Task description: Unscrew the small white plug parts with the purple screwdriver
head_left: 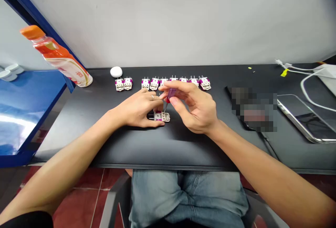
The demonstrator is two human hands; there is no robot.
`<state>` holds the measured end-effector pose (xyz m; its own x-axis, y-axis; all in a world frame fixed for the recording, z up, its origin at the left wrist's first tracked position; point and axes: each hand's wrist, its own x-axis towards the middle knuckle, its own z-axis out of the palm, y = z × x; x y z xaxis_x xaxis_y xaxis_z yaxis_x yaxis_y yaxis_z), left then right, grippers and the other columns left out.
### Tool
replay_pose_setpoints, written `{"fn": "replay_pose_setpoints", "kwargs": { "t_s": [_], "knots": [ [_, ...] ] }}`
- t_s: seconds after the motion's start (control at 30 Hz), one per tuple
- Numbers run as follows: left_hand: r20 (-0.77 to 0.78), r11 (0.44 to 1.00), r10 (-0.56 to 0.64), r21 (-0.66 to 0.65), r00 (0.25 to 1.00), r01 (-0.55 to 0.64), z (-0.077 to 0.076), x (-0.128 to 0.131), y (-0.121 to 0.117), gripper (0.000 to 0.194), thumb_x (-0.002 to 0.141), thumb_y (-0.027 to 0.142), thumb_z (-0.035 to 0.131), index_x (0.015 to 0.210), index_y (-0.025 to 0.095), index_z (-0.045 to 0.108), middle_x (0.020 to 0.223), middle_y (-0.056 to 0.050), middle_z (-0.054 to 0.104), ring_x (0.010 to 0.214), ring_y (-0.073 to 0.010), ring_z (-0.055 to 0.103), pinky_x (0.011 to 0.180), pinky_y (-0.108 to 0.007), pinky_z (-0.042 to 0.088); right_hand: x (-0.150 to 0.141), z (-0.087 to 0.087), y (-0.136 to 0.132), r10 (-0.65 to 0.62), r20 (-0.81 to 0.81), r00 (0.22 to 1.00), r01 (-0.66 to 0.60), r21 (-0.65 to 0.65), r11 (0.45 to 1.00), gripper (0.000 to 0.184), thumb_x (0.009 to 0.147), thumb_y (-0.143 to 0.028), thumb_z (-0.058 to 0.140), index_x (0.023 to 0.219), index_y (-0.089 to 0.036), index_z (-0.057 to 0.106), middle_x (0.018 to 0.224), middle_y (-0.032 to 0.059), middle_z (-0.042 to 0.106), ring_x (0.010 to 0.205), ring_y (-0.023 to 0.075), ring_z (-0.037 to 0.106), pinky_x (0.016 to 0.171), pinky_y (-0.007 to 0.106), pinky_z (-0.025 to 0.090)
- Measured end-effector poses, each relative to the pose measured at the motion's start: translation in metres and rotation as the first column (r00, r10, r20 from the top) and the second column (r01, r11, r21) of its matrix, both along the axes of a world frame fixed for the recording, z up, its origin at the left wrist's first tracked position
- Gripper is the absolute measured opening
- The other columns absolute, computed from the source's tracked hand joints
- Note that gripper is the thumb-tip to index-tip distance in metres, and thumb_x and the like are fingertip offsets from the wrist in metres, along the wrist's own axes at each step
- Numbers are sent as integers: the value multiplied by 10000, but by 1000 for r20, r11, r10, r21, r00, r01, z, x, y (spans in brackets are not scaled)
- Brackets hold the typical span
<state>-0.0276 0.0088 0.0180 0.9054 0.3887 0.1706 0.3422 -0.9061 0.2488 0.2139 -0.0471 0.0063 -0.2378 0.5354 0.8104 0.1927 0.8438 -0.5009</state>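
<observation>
Plug (162, 116), head view: on black table (126, 151), held narrowly by left hand (139, 108), thumb and fingers either side. Right hand (195, 107) pinches screwdriver (171, 94), shaft slanting down to plug. Other plugs (154, 84) beyond plug. Capped bottle (61, 59) far left of plug, contents unclear.

purple-red screwdriver (171, 94); white-and-purple plug (158, 116); plain black tabletop (126, 151).

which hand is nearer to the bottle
Left. The left hand is right of and nearer the viewer than the bottle, holding a plug; the right hand is farther right, holding a screwdriver.
</observation>
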Motion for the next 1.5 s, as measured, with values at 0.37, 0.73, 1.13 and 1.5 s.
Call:
{"fn": "replay_pose_setpoints", "kwargs": {
  "t_s": [0.37, 0.73, 1.13, 1.5],
  "knots": [
    [26, 1000, 8, -5, 1000, -8, 3, 0, -1, 435, 1033, 656, 757, 1057, 223, 777, 1092, -115, 840, 1040, -336, 752, 996, -487, 535, -2, -1, -2, 68, -93, 993, -74, -66, 995, 412, 1099, -179, 743, 1479, -322, 817, 1393, 96, 829, 1246, 262, 845, 943, 419, 799],
    [66, 999, -45, -14, 997, 46, 1, -1, -2, 272, 1078, 491, 698, 1082, 225, 753, 1134, -121, 811, 1076, -327, 748, 1031, -484, 553, -1, 3, -1, -2, -63, 998, 5, 62, 998, 440, 1042, -217, 869, 1447, -389, 868, 1238, 41, 839, 1048, 215, 836, 912, 405, 771],
    [102, 997, -68, 27, 992, 65, 0, 0, -2, 283, 1090, 491, 665, 1037, 222, 737, 1046, -99, 815, 973, -311, 740, 933, -468, 523, 1, 3, 1, 54, -93, 994, -51, 37, 998, 492, 1002, -145, 900, 1430, -388, 874, 1217, 38, 824, 1070, 217, 825, 930, 411, 753],
    [83, 998, -64, 21, 994, 63, 0, 1, -2, 278, 1085, 494, 677, 1059, 223, 734, 1053, -96, 817, 965, -295, 731, 916, -452, 519, 2, 2, 2, 62, -92, 994, -56, 63, 996, 576, 1008, -92, 864, 1490, -406, 849, 1191, 34, 806, 1012, 199, 810, 882, 384, 745]
  ]
}}
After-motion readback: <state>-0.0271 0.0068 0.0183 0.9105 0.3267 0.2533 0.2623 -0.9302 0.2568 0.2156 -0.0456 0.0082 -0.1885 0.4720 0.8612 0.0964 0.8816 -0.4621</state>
